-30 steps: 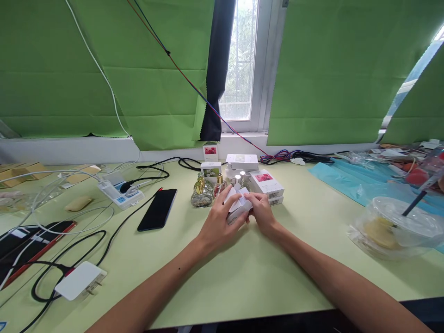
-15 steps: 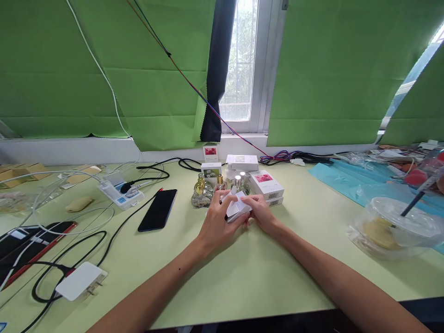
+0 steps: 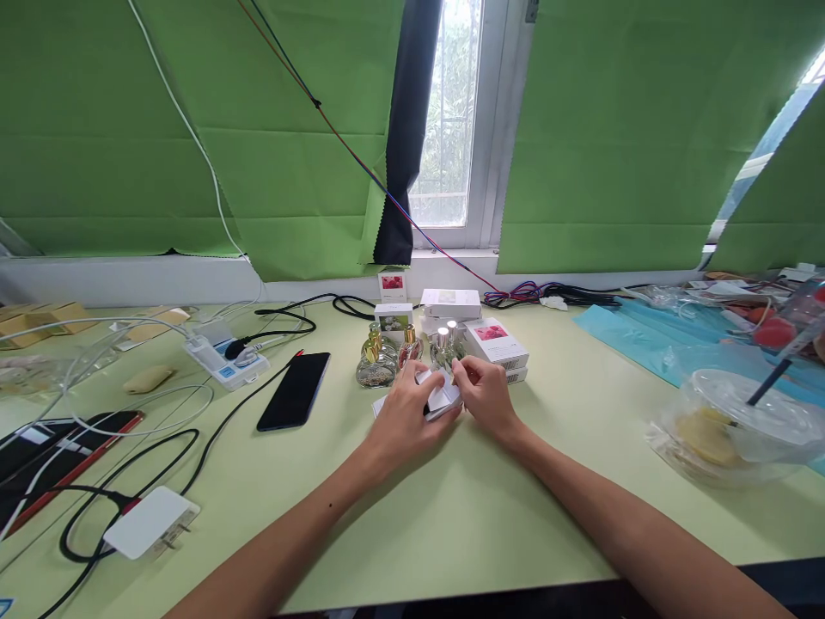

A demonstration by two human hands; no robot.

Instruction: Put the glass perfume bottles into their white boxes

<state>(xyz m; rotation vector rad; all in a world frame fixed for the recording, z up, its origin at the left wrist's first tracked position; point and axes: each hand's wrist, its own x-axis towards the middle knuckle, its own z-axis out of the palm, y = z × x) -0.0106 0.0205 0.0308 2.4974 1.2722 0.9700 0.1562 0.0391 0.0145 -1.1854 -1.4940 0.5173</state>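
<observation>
Reference item for all positions: the white carton in your hands. Nearer to you, and well to its left, lies the white power adapter. Your left hand grasps the carton, fingers over its left part and thumb along its near side. Your right hand is at its right end, and is the nearer hand to that end. The carton lies just left of the right fingertips; its visible near edge slants away from you toward the right. The left hand covers part of it, so the full long axis cannot be confirmed. The right fingers are curled together; whether they pinch a flap cannot be told.

Compared with the earlier frame, your right fingers have drawn back from the carton's upper face to its right end, and a white piece shows more plainly to the left.

The black phone lies on the worktop, left of the carton. Just beyond the carton stand the gold-capped bottles and silver-capped bottles. Beyond and to the right sit the stacked boxes.
</observation>
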